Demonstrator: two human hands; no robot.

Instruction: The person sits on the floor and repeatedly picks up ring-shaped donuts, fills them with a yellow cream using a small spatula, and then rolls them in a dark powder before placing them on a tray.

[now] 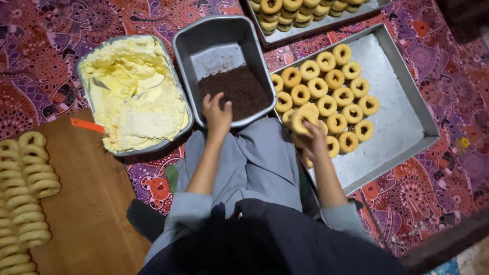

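Observation:
My left hand (216,113) rests on the near rim of a grey metal pan (220,35) holding dark chocolate sprinkles (237,91), fingers curled at the sprinkles' edge. My right hand (311,136) holds a ring doughnut (302,120) over the near corner of a large metal tray (402,122). Several plain doughnuts (332,86) lie in rows on that tray. I sit on the floor in grey clothes, with my legs between the two hands.
A pan of pale yellow cream (133,91) with an orange-handled spatula (87,125) sits left. A wooden board (86,203) carries stacked doughnuts (25,203) at far left. Another tray of doughnuts (300,15) stands behind. A patterned red cloth (448,168) covers the floor.

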